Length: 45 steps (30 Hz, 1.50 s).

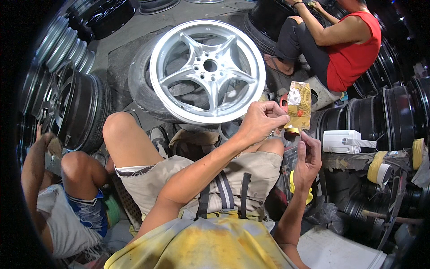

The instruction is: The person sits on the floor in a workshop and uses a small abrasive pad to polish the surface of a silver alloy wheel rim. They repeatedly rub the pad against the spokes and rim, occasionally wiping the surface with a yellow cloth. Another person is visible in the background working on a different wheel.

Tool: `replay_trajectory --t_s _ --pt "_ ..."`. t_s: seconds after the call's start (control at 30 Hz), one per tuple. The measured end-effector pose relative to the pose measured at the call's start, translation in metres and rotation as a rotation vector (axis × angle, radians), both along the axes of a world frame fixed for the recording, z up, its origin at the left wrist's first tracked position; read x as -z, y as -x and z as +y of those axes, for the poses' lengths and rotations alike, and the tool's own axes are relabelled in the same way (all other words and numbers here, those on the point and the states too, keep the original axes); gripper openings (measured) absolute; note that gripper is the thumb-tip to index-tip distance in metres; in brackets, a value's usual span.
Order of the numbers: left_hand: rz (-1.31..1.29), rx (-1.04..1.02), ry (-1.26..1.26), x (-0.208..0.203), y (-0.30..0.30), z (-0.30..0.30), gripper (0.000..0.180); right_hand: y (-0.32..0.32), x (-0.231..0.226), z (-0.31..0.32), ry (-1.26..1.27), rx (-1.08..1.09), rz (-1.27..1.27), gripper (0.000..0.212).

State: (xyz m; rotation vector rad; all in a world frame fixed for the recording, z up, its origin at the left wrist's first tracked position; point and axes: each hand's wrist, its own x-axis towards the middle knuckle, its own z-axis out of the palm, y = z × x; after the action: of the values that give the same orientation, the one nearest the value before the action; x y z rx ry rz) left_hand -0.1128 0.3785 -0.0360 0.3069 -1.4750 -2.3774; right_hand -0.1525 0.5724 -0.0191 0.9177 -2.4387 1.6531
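Note:
A rectangular piece of sandpaper (293,112), its tan printed back showing and a pale torn patch near the top, is held up in front of me. My left hand (265,120) pinches its lower left edge between thumb and fingers. Just below, my right hand (309,159) has its fingertips at the sheet's bottom edge, thumb and fingers close together. Beyond my hands, a silver five-spoke wheel rim (207,71) lies face up on a worn tire (142,87), tilted slightly. The rim is near my left hand and untouched.
A person in a red top (354,49) sits at the far right beside black rims. At left, another person's hand (45,139) is near an upright dark wheel (83,107). A white box-shaped container (341,141) and tape rolls (378,168) sit on the right rack.

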Motion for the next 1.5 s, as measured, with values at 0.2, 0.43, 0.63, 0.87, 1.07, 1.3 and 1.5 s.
replay_trajectory --t_s 0.2,0.43,0.63,0.87,1.07,1.3,1.5 --pt "0.001 -0.006 0.006 0.001 0.000 0.000 0.014 -0.001 -0.002 -0.001 0.002 0.002 -0.009 0.022" --pt "0.008 -0.003 0.011 0.001 0.001 -0.001 0.014 -0.001 -0.001 -0.001 -0.013 0.009 -0.017 0.021" --pt "-0.001 -0.006 0.019 -0.001 0.000 -0.001 0.014 -0.002 -0.001 -0.001 -0.029 0.014 -0.011 0.021" --pt "0.013 -0.006 0.011 0.000 0.000 -0.001 0.015 -0.003 -0.002 -0.002 -0.026 0.010 -0.005 0.021" --pt "0.003 -0.017 0.026 0.002 0.002 -0.001 0.015 -0.004 -0.001 -0.002 -0.035 0.012 0.000 0.021" --pt "0.009 -0.013 -0.034 0.001 0.003 -0.002 0.013 -0.005 -0.004 -0.005 -0.015 0.014 -0.015 0.021" --pt "0.031 -0.089 -0.011 0.010 0.004 -0.007 0.012 -0.010 -0.006 -0.016 0.019 -0.015 -0.051 0.023"
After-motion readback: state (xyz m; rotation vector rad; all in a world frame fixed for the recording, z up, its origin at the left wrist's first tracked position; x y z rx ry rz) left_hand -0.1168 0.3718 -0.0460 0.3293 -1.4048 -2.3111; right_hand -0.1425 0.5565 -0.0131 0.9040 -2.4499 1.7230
